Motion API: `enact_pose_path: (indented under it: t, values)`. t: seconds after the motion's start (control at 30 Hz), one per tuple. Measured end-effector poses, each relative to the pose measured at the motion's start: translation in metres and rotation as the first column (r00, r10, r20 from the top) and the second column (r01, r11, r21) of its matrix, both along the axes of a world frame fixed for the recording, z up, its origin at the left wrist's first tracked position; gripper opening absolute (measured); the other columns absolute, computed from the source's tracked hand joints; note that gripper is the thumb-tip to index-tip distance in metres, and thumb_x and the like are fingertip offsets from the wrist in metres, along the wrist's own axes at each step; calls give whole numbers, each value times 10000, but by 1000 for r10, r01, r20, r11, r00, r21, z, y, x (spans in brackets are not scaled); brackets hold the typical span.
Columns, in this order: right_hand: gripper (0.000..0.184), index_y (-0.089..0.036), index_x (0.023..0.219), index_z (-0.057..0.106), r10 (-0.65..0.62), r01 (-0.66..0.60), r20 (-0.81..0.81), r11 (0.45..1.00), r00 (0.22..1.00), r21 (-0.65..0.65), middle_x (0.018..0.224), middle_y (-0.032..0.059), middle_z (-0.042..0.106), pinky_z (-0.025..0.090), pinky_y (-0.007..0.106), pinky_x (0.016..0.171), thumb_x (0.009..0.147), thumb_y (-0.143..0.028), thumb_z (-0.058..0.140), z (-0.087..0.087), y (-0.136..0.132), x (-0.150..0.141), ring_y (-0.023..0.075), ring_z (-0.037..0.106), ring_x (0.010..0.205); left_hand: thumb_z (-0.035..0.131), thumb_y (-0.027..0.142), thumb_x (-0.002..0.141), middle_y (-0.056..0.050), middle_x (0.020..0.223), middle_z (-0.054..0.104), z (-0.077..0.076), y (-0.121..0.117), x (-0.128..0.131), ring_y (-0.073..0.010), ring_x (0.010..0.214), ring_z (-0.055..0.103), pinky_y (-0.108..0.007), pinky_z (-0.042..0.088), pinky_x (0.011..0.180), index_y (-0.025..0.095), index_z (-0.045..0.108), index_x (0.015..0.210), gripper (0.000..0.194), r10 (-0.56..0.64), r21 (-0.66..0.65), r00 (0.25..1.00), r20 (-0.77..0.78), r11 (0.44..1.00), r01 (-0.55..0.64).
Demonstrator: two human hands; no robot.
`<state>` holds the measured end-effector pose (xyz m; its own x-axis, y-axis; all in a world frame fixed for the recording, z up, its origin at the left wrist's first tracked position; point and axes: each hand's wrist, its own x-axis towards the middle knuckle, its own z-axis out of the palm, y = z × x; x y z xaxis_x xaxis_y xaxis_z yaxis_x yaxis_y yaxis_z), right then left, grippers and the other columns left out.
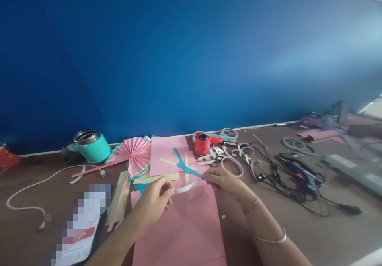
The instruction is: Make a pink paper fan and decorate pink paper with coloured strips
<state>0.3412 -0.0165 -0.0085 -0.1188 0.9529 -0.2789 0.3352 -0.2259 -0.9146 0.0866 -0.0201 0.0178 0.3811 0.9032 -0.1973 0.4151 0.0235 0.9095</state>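
Observation:
A thin white strip (185,188) curves up from the pinched fingers of my left hand (156,198) and ends close to my right hand (222,181). My right hand, fingers closed, is on the end of a blue paper strip (193,172). That strip crosses another blue strip (179,154), and yellow strips (187,158) lie beneath them. Whether the white strip also touches my right fingers, I cannot tell. Both hands are above a large pink sheet (179,226), with a smaller pink sheet (167,148) behind it.
A pleated pink paper fan (134,154) and a teal flask (94,146) stand left, near a phone (86,226) and white cable (18,192). On the right are a red tape dispenser (202,144), curled white strips (232,165), black cables (274,186) and a power strip (352,172). A blue wall (179,59) rises behind.

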Motion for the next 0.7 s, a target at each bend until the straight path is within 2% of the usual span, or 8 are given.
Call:
enact_pose_path:
  t: [0.13, 0.43, 0.57, 0.7]
  values:
    - [249, -140, 740, 636, 36, -37, -30, 999, 999, -32, 488, -59, 408, 187, 203, 431, 732, -389, 639, 0, -1, -3, 57, 338, 449, 448, 324, 763, 43, 568, 518, -2, 0, 0, -126, 526, 526, -250, 419, 547, 211, 448, 710, 125, -10, -22, 1000, 5, 1000, 10]
    - [157, -135, 647, 595, 94, -94, -2, 996, 996, 11, 536, -49, 433, 216, 208, 472, 696, -285, 600, -1, -1, -8, 61, 328, 497, 430, 309, 763, 42, 570, 518, -5, 2, 0, -129, 522, 537, -246, 424, 541, 202, 457, 720, 118, 0, -36, 1000, -28, 999, -1]
    - [102, -139, 608, 595, 72, -78, 99, 995, 992, 62, 572, -34, 481, 285, 204, 526, 656, -225, 569, -7, 1, -8, 82, 393, 565, 421, 303, 762, 37, 585, 510, -15, 9, 2, -132, 528, 512, -242, 377, 525, 198, 482, 696, 139, 41, 72, 989, -140, 997, -31]
    - [101, -141, 558, 560, 34, -44, 196, 998, 980, 46, 523, -34, 465, 282, 202, 497, 631, -208, 541, -12, 2, -12, 86, 394, 536, 427, 293, 765, 33, 589, 490, -31, 18, 6, -139, 579, 498, -241, 339, 545, 198, 463, 630, 169, 88, 189, 972, -219, 981, -46]
